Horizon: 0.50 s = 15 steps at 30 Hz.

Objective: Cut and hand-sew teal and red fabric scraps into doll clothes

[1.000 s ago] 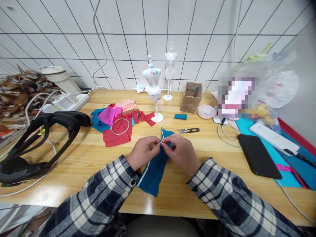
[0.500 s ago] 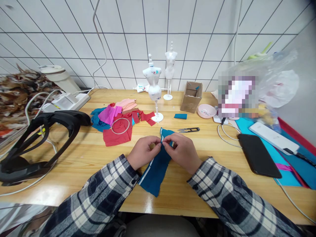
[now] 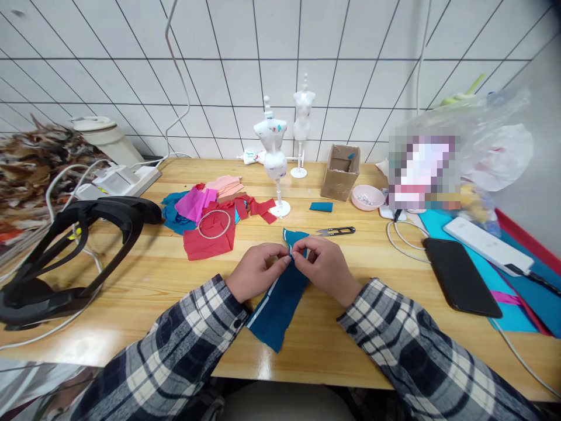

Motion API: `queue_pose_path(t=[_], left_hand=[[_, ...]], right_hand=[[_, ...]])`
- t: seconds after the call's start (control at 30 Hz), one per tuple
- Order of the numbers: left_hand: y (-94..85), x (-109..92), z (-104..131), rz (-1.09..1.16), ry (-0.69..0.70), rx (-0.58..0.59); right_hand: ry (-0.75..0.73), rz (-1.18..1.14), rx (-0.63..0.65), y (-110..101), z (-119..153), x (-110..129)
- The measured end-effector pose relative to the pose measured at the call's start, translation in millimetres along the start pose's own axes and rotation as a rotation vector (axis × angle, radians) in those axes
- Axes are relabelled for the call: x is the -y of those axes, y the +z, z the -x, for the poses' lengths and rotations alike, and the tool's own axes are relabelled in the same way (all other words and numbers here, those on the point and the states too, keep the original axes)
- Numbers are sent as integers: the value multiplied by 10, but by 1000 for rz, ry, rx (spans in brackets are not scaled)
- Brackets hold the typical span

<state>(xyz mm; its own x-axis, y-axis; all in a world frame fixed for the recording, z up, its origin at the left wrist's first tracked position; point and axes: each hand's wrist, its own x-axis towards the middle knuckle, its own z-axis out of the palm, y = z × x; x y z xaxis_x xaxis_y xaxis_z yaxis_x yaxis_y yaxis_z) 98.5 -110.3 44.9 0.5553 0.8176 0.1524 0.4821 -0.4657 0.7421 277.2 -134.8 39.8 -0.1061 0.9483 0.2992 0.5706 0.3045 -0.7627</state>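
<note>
A strip of dark teal fabric point(image 3: 280, 310) with a white line of tape along its left edge lies slantwise on the wooden table. My left hand point(image 3: 259, 270) pinches that taped edge between thumb and forefinger. Right beside it, my right hand point(image 3: 325, 264) pinches the same edge, fingertips almost touching the left ones. Whether something small sits between the fingertips cannot be made out. Just beyond my right hand are black thread snips point(image 3: 336, 231), and past them a small folded teal piece point(image 3: 321, 207).
Two white mini dress forms point(image 3: 275, 166) stand near the wall beside a small cardboard box point(image 3: 337, 184) and a pink bowl point(image 3: 367, 199). Scraps of coloured cloth point(image 3: 209, 245) with a ring point(image 3: 214, 224) lie left. A black phone point(image 3: 460, 276) is right, a black headset frame point(image 3: 123, 257) far left.
Both hands have shifted very slightly right, with the pinched edge of the teal fabric moving along with them. The other things stay where they were.
</note>
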Motion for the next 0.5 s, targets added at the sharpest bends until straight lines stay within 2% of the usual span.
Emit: queue_pose_path(t=[0.27,0.5], left_hand=[[-43,22,-4,162,-12,54],[-24,6,-23,58,-44,4]], right_hand=[[-16,45,-10,7,24,43],[-42,47,15,10,39,41]])
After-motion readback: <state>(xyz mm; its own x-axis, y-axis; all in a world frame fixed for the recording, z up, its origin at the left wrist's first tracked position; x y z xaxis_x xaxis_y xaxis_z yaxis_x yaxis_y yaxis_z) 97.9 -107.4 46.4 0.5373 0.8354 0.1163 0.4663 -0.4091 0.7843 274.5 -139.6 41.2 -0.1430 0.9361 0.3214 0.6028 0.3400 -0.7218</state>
